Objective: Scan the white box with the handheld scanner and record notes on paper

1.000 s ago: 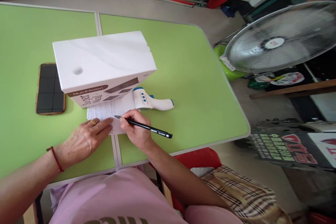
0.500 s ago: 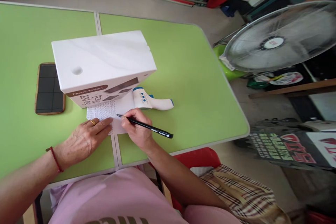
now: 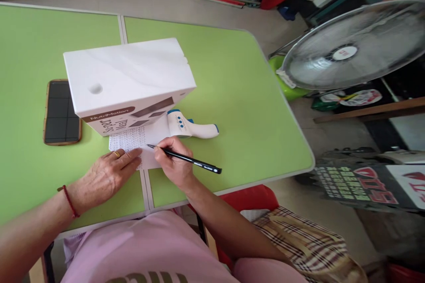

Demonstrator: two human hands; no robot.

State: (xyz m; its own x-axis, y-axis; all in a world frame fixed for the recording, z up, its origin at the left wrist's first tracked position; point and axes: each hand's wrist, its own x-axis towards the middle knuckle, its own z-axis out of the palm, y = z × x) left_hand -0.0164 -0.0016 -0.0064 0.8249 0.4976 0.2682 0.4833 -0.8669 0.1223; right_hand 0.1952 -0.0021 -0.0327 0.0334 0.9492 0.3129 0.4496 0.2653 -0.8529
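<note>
Between the fingers of my right hand (image 3: 175, 161) is a black pen (image 3: 191, 159), its tip at a sheet of paper (image 3: 154, 135). Dense rows of handwriting fill the left part of the sheet, and the right part is blank. My left hand (image 3: 111, 172) lies flat with stretched fingers over the sheet's near left side; a ring and a red wrist cord show on it. Just beyond the paper stands a white box (image 3: 129, 75) with brown print, hiding the sheet's far edge. A white and blue infrared thermometer (image 3: 191, 127) lies at the paper's right end.
A phone in a brown case (image 3: 62, 112) lies left of the box on the green table (image 3: 239, 97). Past the table's right edge stands a fan (image 3: 345, 53). A red chair (image 3: 252, 197) with checked cloth (image 3: 305, 239) is at the near right.
The pen's back end has swung slightly right and its tip has barely moved. Both hands stay in place. The whole view has shifted a little.
</note>
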